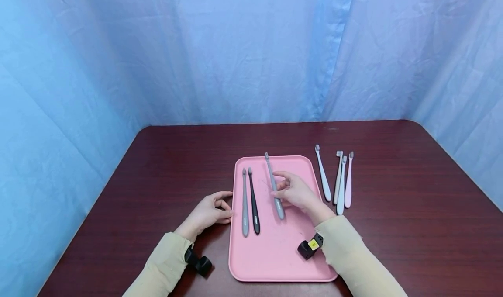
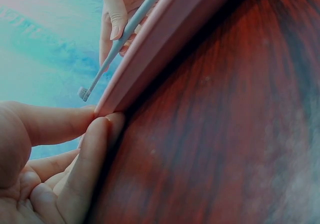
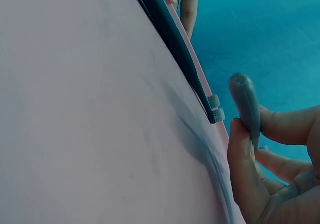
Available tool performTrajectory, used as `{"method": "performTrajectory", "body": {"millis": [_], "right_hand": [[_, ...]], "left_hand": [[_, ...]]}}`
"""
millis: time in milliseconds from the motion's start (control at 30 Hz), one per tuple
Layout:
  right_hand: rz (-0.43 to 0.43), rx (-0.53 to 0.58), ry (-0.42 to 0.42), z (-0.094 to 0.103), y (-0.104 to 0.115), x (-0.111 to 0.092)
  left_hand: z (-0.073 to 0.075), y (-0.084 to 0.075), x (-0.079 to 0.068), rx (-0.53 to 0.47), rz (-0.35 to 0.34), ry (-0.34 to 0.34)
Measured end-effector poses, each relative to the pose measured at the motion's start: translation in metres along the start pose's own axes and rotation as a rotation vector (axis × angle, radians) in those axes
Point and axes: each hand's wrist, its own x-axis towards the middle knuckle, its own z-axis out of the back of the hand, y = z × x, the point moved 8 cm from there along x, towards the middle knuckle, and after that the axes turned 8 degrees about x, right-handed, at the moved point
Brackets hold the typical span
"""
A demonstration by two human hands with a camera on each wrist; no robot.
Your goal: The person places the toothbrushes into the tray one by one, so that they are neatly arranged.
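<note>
My right hand [image 1: 295, 193] pinches a grey toothbrush [image 1: 273, 188] between thumb and fingers, above the pink tray [image 1: 283, 257]. In the right wrist view the brush's handle [image 3: 245, 101] stands off the tray, and its shadow falls on the surface below. At the tray's left edge, my left hand [image 1: 210, 212] pinches the rim between thumb and fingers, as the left wrist view shows [image 2: 55, 159]. Another grey toothbrush [image 1: 245, 205] and a black toothbrush [image 1: 254, 205] lie side by side on the tray's left part, heads pointing away from me.
Right of the tray, on the dark wooden table [image 1: 408, 201], lie a white toothbrush [image 1: 323, 174], a cream toothbrush [image 1: 337, 179], a pale blue toothbrush [image 1: 342, 190] and a pink toothbrush [image 1: 349, 183]. Blue curtains [image 1: 251, 52] hang behind the table and along both sides.
</note>
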Motion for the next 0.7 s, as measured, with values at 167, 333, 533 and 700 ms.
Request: {"method": "performTrajectory", "body": {"millis": [167,333,533,700], "right_hand": [[-0.015,0.006,0.010,-0.007,-0.001,0.000],[-0.045,-0.023,0.013,-0.012,-0.002,-0.001],[-0.059,-0.054,0.002,-0.016,-0.003,-0.003],[-0.067,-0.075,-0.007,-0.018,-0.004,-0.002]], "left_hand": [[0.000,0.001,0.000,0.002,0.002,-0.001],[0.000,0.001,0.001,0.002,-0.004,0.004],[0.000,0.000,0.000,0.006,-0.004,0.001],[0.001,-0.001,-0.001,0.014,0.002,-0.005]]}}
